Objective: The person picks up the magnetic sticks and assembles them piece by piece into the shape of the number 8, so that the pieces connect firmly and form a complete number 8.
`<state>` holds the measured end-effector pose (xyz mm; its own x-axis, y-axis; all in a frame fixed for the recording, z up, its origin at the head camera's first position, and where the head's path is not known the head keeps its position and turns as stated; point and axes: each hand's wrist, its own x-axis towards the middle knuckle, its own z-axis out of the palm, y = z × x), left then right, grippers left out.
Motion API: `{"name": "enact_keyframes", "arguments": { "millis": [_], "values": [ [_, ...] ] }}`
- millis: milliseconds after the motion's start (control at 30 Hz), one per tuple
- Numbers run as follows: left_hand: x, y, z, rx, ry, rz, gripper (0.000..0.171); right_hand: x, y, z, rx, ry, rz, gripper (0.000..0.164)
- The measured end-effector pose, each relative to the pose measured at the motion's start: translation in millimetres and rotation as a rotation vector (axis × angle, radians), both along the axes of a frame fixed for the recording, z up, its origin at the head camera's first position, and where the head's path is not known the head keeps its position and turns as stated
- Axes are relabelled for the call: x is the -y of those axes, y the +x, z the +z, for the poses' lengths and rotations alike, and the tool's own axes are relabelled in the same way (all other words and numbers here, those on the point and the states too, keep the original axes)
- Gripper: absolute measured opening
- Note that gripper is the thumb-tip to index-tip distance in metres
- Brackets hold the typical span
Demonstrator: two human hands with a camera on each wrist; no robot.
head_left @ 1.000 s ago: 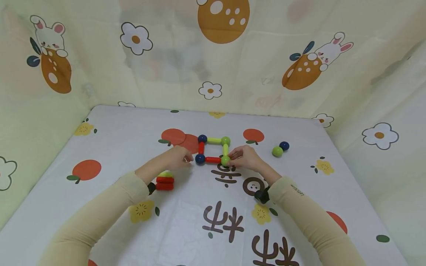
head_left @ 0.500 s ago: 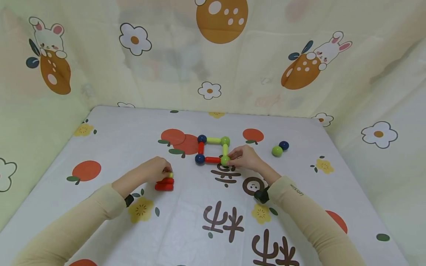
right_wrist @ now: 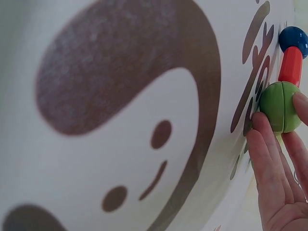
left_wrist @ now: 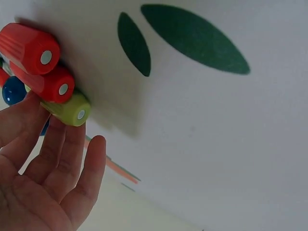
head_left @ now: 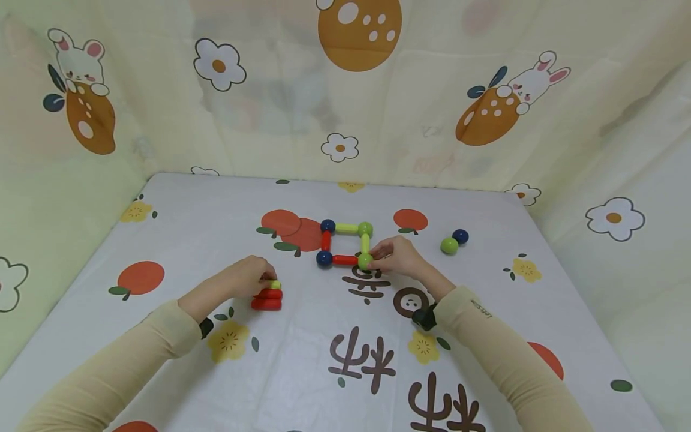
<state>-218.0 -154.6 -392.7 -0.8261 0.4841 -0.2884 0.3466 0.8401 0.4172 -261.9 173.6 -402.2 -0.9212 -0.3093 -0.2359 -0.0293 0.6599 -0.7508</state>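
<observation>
In the head view a square frame of magnetic rods and balls lies on the table, with blue balls (head_left: 324,258) at its left corners and green ones at its right. My right hand (head_left: 400,257) holds the near right green ball (right_wrist: 273,107) between thumb and fingers; a red rod (right_wrist: 290,65) joins that ball to a blue one. To the left, my left hand (head_left: 249,277) pinches a yellow-green rod (left_wrist: 76,110), its lower fingers stretched out. Two red rods (head_left: 267,304) lie side by side right against that rod.
A loose green ball (head_left: 449,246) and a dark blue ball (head_left: 460,236) sit together at the right of the table. The printed tablecloth (head_left: 302,360) reaches back to a patterned curtain (head_left: 270,108), which also stands at both sides.
My left hand has moved from beside the square frame, left and nearer, to the loose rods, and has taken hold of the yellow-green one. The right hand stays at its ball.
</observation>
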Motion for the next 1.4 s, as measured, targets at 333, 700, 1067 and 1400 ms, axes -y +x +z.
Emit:
{"name": "enact_keyframes", "arguments": {
  "millis": [333, 700, 1067, 1400],
  "values": [
    [-4, -7.0, -0.5, -0.031, 0.027, -0.023, 0.013, -1, -1.3, 0.1, -0.008, -0.003, -0.006, 0.032],
    [-21, -21.5, 2.4, 0.018, 0.158, 0.021, 0.02, -1, -0.7, -0.4, 0.004, 0.0, -0.014, 0.032],
    [-39, -28.0, 0.8, 0.182, 0.242, 0.232, 0.027, -3, -2.6, -3.4, 0.011, -0.017, -0.011, 0.031],
    [-59, -27.3, 1.1, 0.371, 0.341, 0.354, 0.032, -3, -2.2, -2.9, -0.003, -0.028, 0.007, 0.032]
  ]
}}
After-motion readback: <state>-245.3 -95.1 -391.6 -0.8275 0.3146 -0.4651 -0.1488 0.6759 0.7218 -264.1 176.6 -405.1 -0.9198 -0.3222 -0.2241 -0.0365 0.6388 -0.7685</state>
